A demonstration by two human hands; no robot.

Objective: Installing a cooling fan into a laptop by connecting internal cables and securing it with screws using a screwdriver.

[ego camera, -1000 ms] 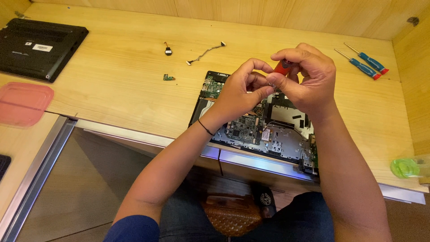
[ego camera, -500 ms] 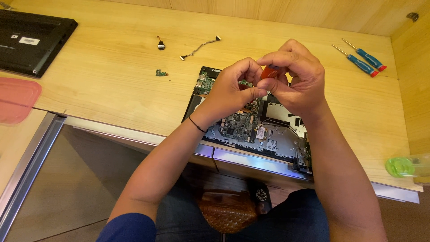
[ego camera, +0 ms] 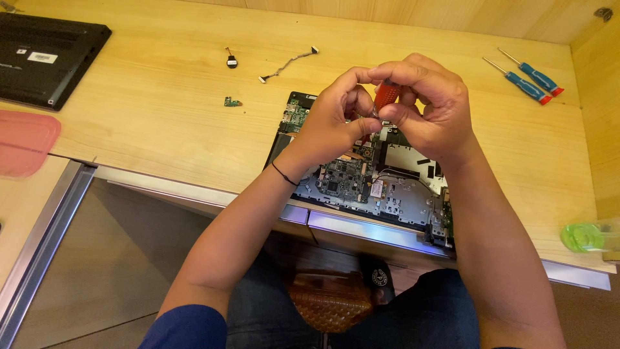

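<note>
An opened laptop base (ego camera: 381,194) with its circuit boards bared lies at the wooden table's near edge. Both my hands hover just above it, close together. My right hand (ego camera: 423,106) grips a red-handled screwdriver (ego camera: 386,95), handle up. My left hand (ego camera: 336,123) pinches at the tool's lower end with thumb and forefinger; whatever sits between those fingertips is hidden. A thin black band circles my left wrist.
Two blue-handled screwdrivers (ego camera: 526,77) lie at the back right. A small green board (ego camera: 232,101), a small black part (ego camera: 230,61) and a short cable (ego camera: 287,64) lie left of the laptop. A black laptop cover (ego camera: 45,58) and a pink tray (ego camera: 22,142) sit far left; a green container (ego camera: 584,236) sits right.
The view has drifted a little, so the table things sit further left. My two hands have stayed together over the laptop base, still working at the red screwdriver.
</note>
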